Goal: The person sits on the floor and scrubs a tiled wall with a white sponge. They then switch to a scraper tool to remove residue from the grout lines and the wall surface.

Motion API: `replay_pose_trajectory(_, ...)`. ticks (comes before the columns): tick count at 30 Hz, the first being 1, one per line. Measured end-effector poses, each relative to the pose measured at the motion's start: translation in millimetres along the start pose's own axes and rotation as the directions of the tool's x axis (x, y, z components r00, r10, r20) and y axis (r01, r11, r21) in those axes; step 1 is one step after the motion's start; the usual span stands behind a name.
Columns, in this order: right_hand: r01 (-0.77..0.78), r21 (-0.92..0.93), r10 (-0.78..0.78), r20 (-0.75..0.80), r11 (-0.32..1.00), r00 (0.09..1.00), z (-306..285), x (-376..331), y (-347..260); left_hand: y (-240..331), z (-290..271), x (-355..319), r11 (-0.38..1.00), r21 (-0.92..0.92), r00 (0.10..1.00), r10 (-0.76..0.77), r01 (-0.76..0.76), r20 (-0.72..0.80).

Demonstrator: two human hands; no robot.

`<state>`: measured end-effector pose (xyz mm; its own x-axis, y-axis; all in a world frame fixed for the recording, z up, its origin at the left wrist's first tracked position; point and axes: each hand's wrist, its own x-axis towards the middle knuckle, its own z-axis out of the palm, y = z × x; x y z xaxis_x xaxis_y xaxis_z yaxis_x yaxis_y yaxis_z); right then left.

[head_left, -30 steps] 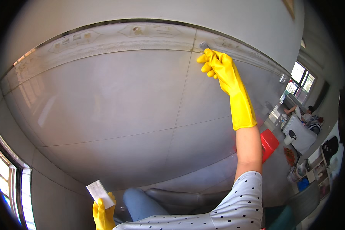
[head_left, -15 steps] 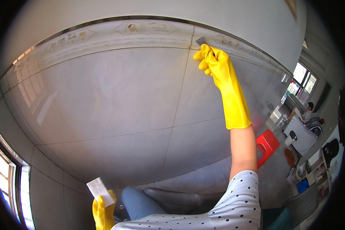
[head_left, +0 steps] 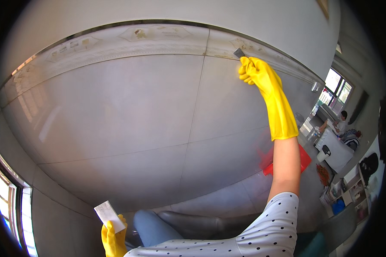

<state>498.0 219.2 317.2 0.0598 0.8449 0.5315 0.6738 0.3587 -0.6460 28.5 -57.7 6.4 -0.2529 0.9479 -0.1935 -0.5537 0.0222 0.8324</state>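
Note:
My right hand (head_left: 263,77), in a long yellow rubber glove, is stretched up to the wall. Its fingers pinch a small flat grey scraper (head_left: 239,53), whose end lies at the decorated border tile (head_left: 171,43). Brownish marks show on this border near the scraper and farther left. Low on the left, my left hand (head_left: 113,240), also in a yellow glove, is closed round a white sponge block (head_left: 107,212) with greyish smudges. That block is held up away from the wall, tilted.
Large grey tiles (head_left: 124,111) with thin joints cover the wall below the border. Behind my right forearm stands a red plastic container (head_left: 305,158). A dark padded seat (head_left: 197,225) is beneath me. Far right are a person (head_left: 342,123), a covered table (head_left: 333,150) and shelves (head_left: 357,192).
My right hand has moved right along the border with the scraper, and slightly down. My left hand with the sponge block has barely moved.

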Motion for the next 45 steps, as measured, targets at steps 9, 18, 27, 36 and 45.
replay_pose_trajectory(9, 0.520, -0.756, -0.563, 0.246, 0.397, 0.789, -11.4, 20.1, -93.0, 8.1, 2.2, -2.4, 0.998, 0.050, 0.995, -0.035, 0.040, -0.097)
replay_pose_trajectory(18, 0.619, -0.752, -0.503, 0.453, 0.228, 0.736, -12.4, 17.0, -133.9, 11.0, 5.5, -1.3, 0.995, 0.070, 0.997, -0.063, 0.065, -0.035)
replay_pose_trajectory(27, 0.751, -0.661, -0.476, 0.660, 0.001, 0.581, 15.9, 20.0, -193.8, 12.8, 10.8, -7.7, 0.993, 0.099, 0.995, -0.048, 0.057, -0.089)
replay_pose_trajectory(36, 0.639, -0.650, -0.330, 0.548, 0.411, 0.769, 21.7, 40.3, -203.8, 12.6, 11.9, -8.8, 0.996, 0.069, 0.997, -0.044, 0.049, -0.070)
replay_pose_trajectory(45, 0.617, -0.584, -0.282, 0.565, 0.527, 0.775, 24.9, 67.7, -180.6, 12.9, 14.5, -7.8, 0.996, 0.063, 0.995, -0.057, 0.063, -0.087)
